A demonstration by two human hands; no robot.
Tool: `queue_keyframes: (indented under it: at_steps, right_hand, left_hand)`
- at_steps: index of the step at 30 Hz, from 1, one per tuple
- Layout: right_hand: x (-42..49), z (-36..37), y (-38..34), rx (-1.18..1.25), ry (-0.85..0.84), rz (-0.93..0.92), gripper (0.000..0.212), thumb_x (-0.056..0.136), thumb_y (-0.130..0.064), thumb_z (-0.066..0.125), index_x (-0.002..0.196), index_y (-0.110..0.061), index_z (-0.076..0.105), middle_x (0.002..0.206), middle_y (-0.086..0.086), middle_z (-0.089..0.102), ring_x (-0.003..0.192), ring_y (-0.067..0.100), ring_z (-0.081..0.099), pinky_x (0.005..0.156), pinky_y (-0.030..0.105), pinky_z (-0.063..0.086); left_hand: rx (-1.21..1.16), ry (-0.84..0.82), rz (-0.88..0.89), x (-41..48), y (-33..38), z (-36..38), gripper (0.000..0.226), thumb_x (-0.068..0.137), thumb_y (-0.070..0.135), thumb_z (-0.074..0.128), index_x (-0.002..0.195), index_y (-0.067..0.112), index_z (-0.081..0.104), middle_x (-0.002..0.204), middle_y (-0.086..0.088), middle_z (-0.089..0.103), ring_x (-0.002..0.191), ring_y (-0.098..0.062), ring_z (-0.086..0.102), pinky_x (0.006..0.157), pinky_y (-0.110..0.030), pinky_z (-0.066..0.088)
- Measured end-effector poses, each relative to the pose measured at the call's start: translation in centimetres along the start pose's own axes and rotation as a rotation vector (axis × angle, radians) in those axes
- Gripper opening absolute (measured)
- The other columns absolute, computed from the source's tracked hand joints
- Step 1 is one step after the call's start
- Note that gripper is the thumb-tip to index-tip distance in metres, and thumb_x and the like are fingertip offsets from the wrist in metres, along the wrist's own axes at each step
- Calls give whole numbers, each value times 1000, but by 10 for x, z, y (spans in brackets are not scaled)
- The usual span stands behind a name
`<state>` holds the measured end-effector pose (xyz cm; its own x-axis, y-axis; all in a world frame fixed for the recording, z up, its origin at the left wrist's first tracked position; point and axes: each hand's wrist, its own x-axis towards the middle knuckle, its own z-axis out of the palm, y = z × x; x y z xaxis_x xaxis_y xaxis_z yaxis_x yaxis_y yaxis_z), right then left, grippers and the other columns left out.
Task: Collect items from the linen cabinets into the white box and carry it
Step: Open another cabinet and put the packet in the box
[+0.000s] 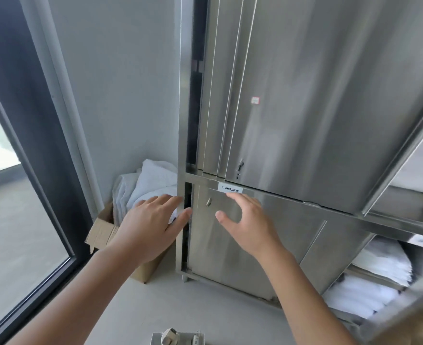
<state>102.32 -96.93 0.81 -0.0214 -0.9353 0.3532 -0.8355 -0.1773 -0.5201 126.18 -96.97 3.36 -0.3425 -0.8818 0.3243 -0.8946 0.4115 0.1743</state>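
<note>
— While your left hand [150, 225] lies flat at the left edge of the lower door [218, 257], fingers straight and reaching the frame by the dark gap, you grip nothing.

— Same with your right hand [247, 225]: spread and relaxed just in front of the steel, holding nothing. You look to be at the opening step.

— You have the latch [208, 201] between your hands, just under the label [230, 189]. Next, I judge, you need a fingertip purchase on that edge or the latch. I cannot tell whether the door slides or swings.

— Your linen? Behind that door it is hidden. Folded stacks [380, 267] show on the open shelves to your right.

— And your white box? A pale thing [183, 340] at the bottom edge, near your feet, may be it, but you cannot be sure.
</note>
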Motion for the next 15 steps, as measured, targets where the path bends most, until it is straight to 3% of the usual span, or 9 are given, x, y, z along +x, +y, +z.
queue_keyframes:
  at_steps: [3,6,15]
  right_hand:
    - [-6,-34,13,-21,73,34,57,92,-50,65,142,-25,56,143,-10,57,136,10,45,109,22,33]
    - [-19,-70,31,-44,138,72,57,92,-48,67,141,-23,57,141,-8,58,134,10,45,103,14,27]
    - [-88,-184,105,-188,331,260,60,92,-52,64,145,-26,53,146,-12,53,137,7,41,100,15,27]
  left_hand:
    - [-28,11,68,17,27,-1,67,94,68,12,134,31,52,127,12,61,115,-15,57,94,-32,42]
    - [-58,22,132,35,62,0,60,97,65,18,134,31,52,126,12,62,115,-15,57,95,-33,43]
    - [-164,17,401,66,202,14,55,98,60,27,131,26,55,122,6,64,114,-21,59,93,-38,45]
